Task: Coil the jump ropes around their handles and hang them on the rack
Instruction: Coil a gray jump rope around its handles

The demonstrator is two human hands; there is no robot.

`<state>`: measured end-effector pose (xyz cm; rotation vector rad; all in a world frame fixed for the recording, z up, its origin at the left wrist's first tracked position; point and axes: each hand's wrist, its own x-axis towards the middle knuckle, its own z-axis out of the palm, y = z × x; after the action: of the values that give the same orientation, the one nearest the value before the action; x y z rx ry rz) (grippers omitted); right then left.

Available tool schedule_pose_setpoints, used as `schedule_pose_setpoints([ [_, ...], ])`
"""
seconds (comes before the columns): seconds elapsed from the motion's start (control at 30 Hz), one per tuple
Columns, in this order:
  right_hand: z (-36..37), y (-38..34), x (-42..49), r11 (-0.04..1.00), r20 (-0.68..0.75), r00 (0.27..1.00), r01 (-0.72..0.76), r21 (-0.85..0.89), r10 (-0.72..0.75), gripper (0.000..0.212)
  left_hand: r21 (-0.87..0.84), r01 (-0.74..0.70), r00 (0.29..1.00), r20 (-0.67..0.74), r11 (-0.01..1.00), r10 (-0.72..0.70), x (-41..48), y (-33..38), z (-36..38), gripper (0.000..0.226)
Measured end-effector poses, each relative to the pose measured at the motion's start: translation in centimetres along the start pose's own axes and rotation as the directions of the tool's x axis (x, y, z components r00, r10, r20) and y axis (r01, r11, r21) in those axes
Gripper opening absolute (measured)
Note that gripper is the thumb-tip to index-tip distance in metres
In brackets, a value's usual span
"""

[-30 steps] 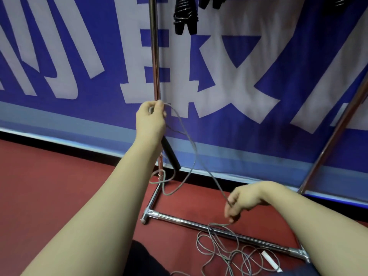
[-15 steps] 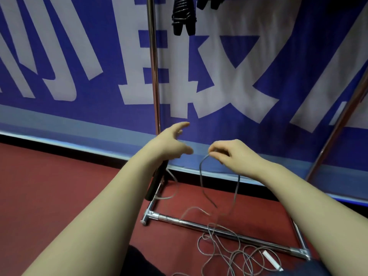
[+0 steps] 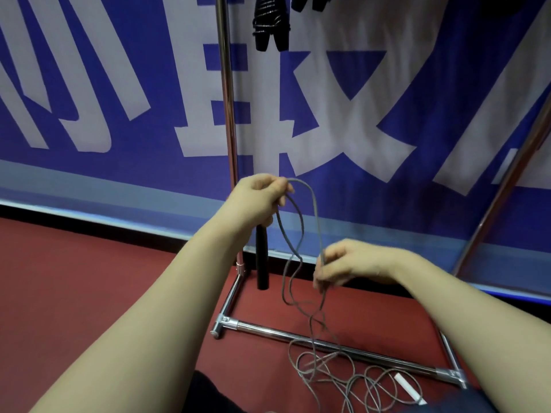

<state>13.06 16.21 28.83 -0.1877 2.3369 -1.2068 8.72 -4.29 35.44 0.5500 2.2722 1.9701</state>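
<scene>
Behind everything hangs a blue banner (image 3: 89, 84) with large white characters, and below it lies a dark red floor (image 3: 74, 278). Only one view is given, from the head, looking forward and down.

A chrome rack (image 3: 228, 114) stands in front of the banner; its upright pole rises at the centre and its base bars lie on the floor. At the top edge a black bundle (image 3: 269, 22), which seems to be a jump rope already coiled, hangs from the rack.

The left hand (image 3: 258, 201) is raised in front of the pole. Its fingers are closed around the top of a black handle (image 3: 263, 260), which points straight down, and they also pinch a loop of the thin grey rope (image 3: 314, 210) at the top. The right hand (image 3: 351, 263) is lower and to the right, near the left hand but apart from it. Its fingers are narrowly closed on the rope strand, which passes down through them.

Most of the rope lies in a loose tangle on the floor, across the base bar. A white handle (image 3: 407, 387) rests in this tangle near the lower right.

The step in hand appears to be the coiling, at an early stage: only one or two loops are gathered. The next move probably calls for the right hand to bring a further length up to the handle, while the left hand keeps the loops tight, so that the tangle below does not knot.
</scene>
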Motion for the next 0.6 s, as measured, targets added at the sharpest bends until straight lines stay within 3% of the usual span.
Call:
schedule_pose_setpoints([
  [0.07, 0.8, 1.6, 1.0, 0.991, 0.207, 0.971, -0.101, -0.09, 0.117, 0.012, -0.068, -0.029, 0.992, -0.128, 0.997, 0.02, 0.5, 0.1, -0.5, 0.027],
  [0.13, 1.6, 2.5, 1.7, 0.968, 0.317, 0.925, -0.149, -0.203, 0.208, 0.011, -0.165, -0.075, 0.964, -0.263, 0.983, 0.03, 0.8, 0.2, -1.2, 0.028],
  [0.2, 1.7, 3.6, 2.3, 0.917, 0.316, 0.899, -0.183, -0.355, 0.302, 0.016, -0.239, -0.128, 0.918, -0.396, 0.963, 0.024, 1.0, 0.4, -2.1, 0.029],
  [0.3, 0.9, 6.0, 2.4, 0.783, 0.219, 0.873, -0.247, -0.572, 0.435, 0.02, -0.156, -0.127, 0.864, -0.502, 0.979, 0.032, 0.7, 0.4, -3.3, 0.027],
  [0.37, -0.2, 6.9, 2.0, 0.766, 0.072, 0.913, -0.291, -0.574, 0.401, 0.025, -0.029, 0.014, 0.895, -0.446, 0.999, -0.025, 0.5, 0.2, -3.7, 0.02],
  [0.43, -1.6, 6.4, 1.3, 0.773, -0.255, 0.938, -0.34, -0.535, 0.236, 0.019, 0.172, 0.224, 0.936, -0.312, 0.959, -0.163, 0.2, -0.3, -3.7, 0.014],
  [0.47, -2.2, 5.8, 1.0, 0.829, -0.45, 0.887, -0.328, -0.453, 0.106, 0.015, 0.298, 0.31, 0.938, -0.252, 0.903, -0.238, -0.1, -0.5, -3.6, 0.013],
  [0.53, -2.9, 4.0, 0.4, 0.971, -0.728, 0.684, -0.14, -0.196, -0.048, 0.011, 0.463, 0.37, 0.929, -0.184, 0.805, -0.321, -0.6, -0.7, -3.1, 0.015],
  [0.6, -3.2, 1.4, -0.3, 0.994, -0.833, 0.544, 0.089, -0.064, -0.103, 0.011, 0.451, 0.363, 0.932, -0.175, 0.815, -0.318, -0.5, -1.0, -2.7, 0.031],
])
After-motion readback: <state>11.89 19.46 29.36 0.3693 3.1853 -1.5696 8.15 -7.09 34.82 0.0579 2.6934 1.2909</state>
